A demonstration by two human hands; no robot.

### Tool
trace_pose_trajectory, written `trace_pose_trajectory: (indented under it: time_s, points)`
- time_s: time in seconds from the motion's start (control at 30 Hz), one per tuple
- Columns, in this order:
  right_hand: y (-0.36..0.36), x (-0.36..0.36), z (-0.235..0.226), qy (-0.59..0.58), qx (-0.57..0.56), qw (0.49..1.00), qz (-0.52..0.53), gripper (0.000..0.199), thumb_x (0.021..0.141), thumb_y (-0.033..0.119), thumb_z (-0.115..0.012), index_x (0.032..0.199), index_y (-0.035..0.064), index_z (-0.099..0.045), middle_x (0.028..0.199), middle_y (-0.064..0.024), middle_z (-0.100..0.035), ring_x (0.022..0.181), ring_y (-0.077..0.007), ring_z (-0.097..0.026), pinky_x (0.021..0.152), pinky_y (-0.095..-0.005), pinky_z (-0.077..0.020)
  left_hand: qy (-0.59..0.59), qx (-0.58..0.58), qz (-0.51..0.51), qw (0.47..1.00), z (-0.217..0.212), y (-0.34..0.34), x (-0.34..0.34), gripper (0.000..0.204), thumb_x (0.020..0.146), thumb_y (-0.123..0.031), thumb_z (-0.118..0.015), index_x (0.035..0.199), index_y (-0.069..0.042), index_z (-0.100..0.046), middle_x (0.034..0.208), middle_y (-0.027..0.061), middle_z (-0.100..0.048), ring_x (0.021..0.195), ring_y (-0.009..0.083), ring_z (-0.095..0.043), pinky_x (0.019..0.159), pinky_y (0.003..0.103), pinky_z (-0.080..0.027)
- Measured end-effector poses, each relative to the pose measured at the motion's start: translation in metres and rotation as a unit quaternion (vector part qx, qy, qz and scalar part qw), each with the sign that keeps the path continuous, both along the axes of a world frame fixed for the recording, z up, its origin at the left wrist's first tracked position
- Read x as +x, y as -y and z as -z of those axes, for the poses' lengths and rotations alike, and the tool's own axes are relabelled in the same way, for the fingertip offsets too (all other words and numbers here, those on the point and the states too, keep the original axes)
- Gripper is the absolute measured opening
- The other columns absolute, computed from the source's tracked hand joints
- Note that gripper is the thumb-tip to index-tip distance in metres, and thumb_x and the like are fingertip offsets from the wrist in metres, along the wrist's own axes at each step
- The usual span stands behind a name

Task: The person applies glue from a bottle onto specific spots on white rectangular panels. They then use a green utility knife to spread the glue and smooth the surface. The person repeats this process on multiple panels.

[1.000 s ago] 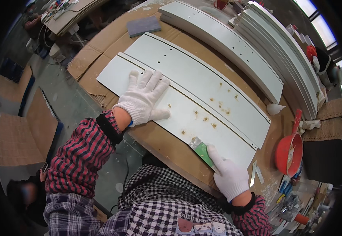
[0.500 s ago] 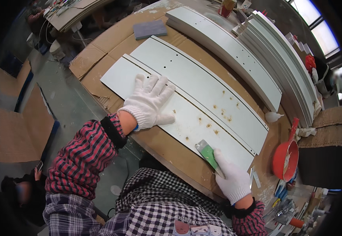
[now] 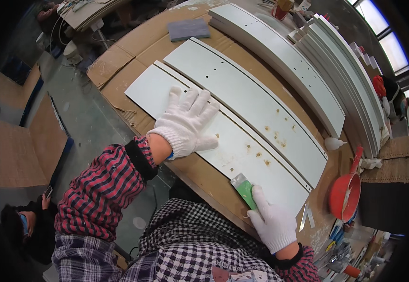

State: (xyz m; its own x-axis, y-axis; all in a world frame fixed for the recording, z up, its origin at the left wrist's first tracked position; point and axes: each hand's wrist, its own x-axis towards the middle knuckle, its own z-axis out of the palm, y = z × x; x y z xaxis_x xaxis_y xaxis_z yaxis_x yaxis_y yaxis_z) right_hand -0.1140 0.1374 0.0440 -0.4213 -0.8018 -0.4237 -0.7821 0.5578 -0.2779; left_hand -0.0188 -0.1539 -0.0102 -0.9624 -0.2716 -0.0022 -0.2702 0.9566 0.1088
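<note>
My left hand [image 3: 189, 120], in a white knit glove, lies flat with fingers spread on the near white panel [image 3: 279, 181]. That panel has a dark groove along its far side, and several holes with brownish filler smears. My right hand [image 3: 272, 219], gloved as well, is closed round a green scraper [image 3: 245, 190]. The scraper's pale end is at the panel's near edge; I cannot tell whether it touches. Beyond lies a second white panel [image 3: 242, 96], grooved, holed and smeared in the same way.
Cardboard [image 3: 120, 61] covers the table. A grey block [image 3: 189, 29] lies at the far side, near stacked white panels [image 3: 279, 56]. To the right are a white squeeze bottle [image 3: 334, 143], a red pan [image 3: 344, 197], metal strips [image 3: 303, 217] and tools. A person [image 3: 28, 225] is at lower left.
The scraper has shifted slightly toward the panel's near edge, its end turned down. The whole view has shifted a little; my left hand keeps its place on the panel.
</note>
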Motion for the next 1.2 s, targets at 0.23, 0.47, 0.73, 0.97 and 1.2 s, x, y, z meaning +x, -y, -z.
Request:
trace_pose_trajectory:
  time_s: [0.23,0.47,0.73,0.97,1.2]
  points:
    - [0.015,0.003,-0.008,0.001,0.051,0.999,-0.005,0.063,0.093,0.033,-0.06,0.149,0.0172,-0.035,0.094,-0.019,-0.069,0.083,-0.0372,-0.068,0.067,-0.0472,-0.0531,-0.006,-0.015,-0.006,1.0,0.007,-0.003,0.003,0.082,0.088,-0.06,-0.052,0.148,-0.005,-0.038,0.151,0.0233,-0.035,0.144,0.0376,-0.026,0.116,0.06,-0.012]
    - [0.013,0.007,0.011,-0.003,-0.056,0.998,-0.013,0.065,0.093,0.03,-0.06,0.15,0.0155,-0.032,0.09,-0.0193,-0.07,0.078,-0.0386,-0.068,0.065,-0.0488,-0.0526,-0.014,-0.033,-0.008,0.999,0.01,0.0,0.003,0.082,0.089,-0.061,-0.05,0.148,-0.005,-0.038,0.152,0.0228,-0.034,0.144,0.0373,-0.026,0.116,0.06,-0.011]
    - [0.011,0.009,0.006,-0.035,-0.04,0.998,-0.03,0.062,0.093,0.03,-0.06,0.148,0.0179,-0.034,0.086,-0.0176,-0.07,0.075,-0.0391,-0.068,0.062,-0.0506,-0.0519,0.009,0.0,-0.009,1.0,0.004,-0.002,0.002,0.082,0.089,-0.06,-0.051,0.148,-0.005,-0.038,0.154,0.023,-0.032,0.145,0.0365,-0.024,0.117,0.06,-0.009]
    - [0.015,0.006,0.017,-0.024,-0.091,0.996,-0.004,0.065,0.093,0.035,-0.06,0.149,0.0212,-0.032,0.082,-0.0168,-0.07,0.073,-0.0389,-0.068,0.061,-0.0492,-0.0517,-0.009,-0.023,-0.007,1.0,0.009,-0.002,0.002,0.081,0.089,-0.059,-0.053,0.148,-0.005,-0.038,0.153,0.0231,-0.033,0.144,0.0372,-0.025,0.116,0.06,-0.011]
    - [-0.02,0.01,-0.002,-0.048,0.048,0.997,0.028,0.067,0.092,0.038,-0.06,0.151,0.0232,-0.031,0.075,-0.0152,-0.069,0.069,-0.0365,-0.068,0.059,-0.047,-0.0519,0.007,-0.013,-0.005,1.0,0.005,-0.003,0.0,0.081,0.088,-0.059,-0.052,0.148,-0.006,-0.038,0.153,0.0229,-0.032,0.145,0.0383,-0.024,0.116,0.061,-0.009]
